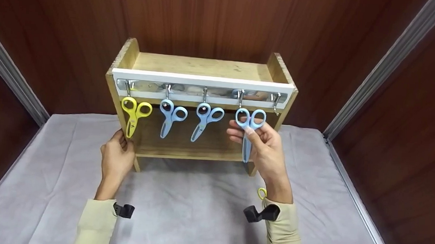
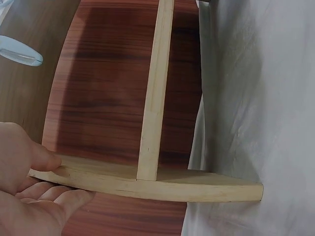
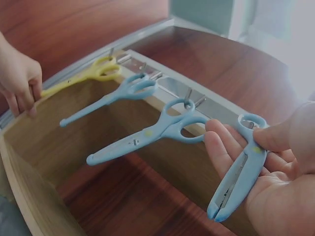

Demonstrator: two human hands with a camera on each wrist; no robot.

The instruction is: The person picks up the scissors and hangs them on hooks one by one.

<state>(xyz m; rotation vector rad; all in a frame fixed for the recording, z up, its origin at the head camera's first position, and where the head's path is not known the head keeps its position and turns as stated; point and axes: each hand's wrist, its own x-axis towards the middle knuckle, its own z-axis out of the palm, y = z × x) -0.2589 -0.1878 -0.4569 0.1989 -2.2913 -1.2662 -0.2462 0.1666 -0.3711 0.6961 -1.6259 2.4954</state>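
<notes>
Blue-handled scissors (image 1: 245,150) are pinched between the thumb and fingers of my right hand (image 1: 270,156), blades pointing down. Their left finger loop overlaps the fourth hook (image 1: 241,97) in the head view. With my left hand (image 1: 117,159) I grip the left side panel (image 2: 197,189) of a wooden shelf, thumb on one face and fingers on the other. Yellow scissors (image 1: 131,121) hang by a loop from the leftmost hook, just above that hand. Two more pairs, blue scissors (image 1: 166,124) and blue scissors (image 3: 142,140), hang from the second and third hooks.
A white rail (image 1: 205,79) with a metal strip of hooks runs along the shelf's front. No scissors hang on the rightmost hook (image 1: 277,102). A yellow loop (image 1: 262,193) lies on the grey cloth (image 1: 180,219), partly behind my right forearm. Brown panels (image 1: 217,18) surround the space.
</notes>
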